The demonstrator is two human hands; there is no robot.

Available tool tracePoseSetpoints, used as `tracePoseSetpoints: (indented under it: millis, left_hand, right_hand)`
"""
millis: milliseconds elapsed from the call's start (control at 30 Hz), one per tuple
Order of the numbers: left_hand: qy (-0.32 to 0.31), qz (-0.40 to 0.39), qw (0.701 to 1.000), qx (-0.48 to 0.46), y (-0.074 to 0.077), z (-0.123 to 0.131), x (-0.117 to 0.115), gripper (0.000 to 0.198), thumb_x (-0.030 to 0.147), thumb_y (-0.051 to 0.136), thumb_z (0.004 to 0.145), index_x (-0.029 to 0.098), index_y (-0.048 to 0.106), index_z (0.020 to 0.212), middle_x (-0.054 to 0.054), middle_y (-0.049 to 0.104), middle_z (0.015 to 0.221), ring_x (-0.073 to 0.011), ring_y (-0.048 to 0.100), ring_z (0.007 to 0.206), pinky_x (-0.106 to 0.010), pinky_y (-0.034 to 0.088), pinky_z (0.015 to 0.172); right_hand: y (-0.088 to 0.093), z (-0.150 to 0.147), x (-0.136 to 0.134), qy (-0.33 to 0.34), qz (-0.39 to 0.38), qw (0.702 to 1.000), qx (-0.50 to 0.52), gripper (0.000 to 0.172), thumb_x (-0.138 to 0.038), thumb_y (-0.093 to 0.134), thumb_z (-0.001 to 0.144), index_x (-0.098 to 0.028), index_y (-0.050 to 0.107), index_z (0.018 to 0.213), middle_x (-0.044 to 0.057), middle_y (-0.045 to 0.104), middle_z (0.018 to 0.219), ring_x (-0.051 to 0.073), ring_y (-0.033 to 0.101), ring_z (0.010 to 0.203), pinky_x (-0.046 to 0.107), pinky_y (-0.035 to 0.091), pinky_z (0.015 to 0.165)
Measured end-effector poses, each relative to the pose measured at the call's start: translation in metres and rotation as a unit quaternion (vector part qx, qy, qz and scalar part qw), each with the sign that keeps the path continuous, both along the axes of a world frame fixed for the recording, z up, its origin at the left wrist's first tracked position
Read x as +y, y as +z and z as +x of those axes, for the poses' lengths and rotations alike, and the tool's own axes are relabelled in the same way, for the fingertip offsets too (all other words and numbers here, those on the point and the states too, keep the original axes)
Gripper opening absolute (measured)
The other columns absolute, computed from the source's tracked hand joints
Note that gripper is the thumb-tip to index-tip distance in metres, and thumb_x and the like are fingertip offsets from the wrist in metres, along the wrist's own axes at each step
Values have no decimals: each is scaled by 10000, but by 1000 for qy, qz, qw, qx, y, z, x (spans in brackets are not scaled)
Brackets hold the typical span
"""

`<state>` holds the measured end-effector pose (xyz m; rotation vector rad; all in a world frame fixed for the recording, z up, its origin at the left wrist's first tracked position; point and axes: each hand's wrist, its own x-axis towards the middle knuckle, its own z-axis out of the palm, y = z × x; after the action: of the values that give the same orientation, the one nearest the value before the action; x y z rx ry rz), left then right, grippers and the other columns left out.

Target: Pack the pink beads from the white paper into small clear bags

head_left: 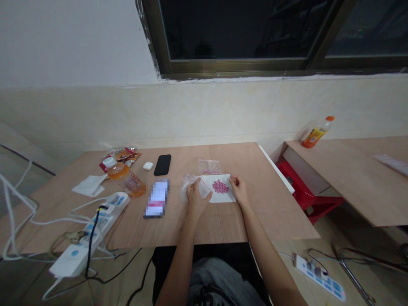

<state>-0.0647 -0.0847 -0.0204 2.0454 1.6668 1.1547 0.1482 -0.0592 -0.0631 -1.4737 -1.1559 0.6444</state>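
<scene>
A sheet of white paper (225,196) lies on the wooden table in front of me, with a heap of small pink beads (220,186) on it. My left hand (196,194) grips a clear plastic bag (185,187) at the paper's left end, thumb set apart from the fingers. The bag's mouth appears to lie over that end of the paper, though my hand covers part of it. On the other side, my right hand (239,189) pinches the paper's right edge. Just behind the paper is a small clear packet (209,165) with more pink beads along its near edge.
Left of my hands lie a lit phone (157,198), a dark phone (162,165) and a white earphone case (148,165). Farther left stand an orange drink bottle (126,178) and a cabled power strip (92,233). A red stool (306,191) is between the tables.
</scene>
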Motion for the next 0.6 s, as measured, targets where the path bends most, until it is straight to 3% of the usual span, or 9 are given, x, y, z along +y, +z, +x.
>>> tracePoseSetpoints:
  millis: [133, 467, 600]
  left_hand:
    - [-42, 2, 998, -42, -12, 11, -6, 627, 265, 693, 737, 244, 430, 1306, -87, 566, 1235, -264, 480, 1182, -444, 410, 1016]
    - [-38, -49, 991, -118, -30, 10, 0, 530, 349, 687, 761, 246, 479, 1238, -77, 600, 1193, -245, 542, 1121, -408, 465, 923]
    - [-42, -77, 985, -150, -32, 8, 2, 504, 361, 692, 757, 233, 505, 1207, -84, 608, 1176, -226, 575, 1068, -379, 478, 879]
  right_hand:
    - [4, -2, -2, 6, -4, 1000, -21, 364, -480, 530, 803, -156, 646, 924, 59, 671, 744, 194, 589, 675, 283, 441, 623]
    - [7, -3, -4, 16, -6, 993, -118, 306, -415, 494, 831, -170, 678, 833, 29, 631, 644, 175, 560, 600, 272, 397, 592]
    - [14, -1, -10, 6, 4, 981, -192, 300, -401, 507, 842, -181, 708, 807, 54, 669, 698, 191, 575, 665, 298, 398, 660]
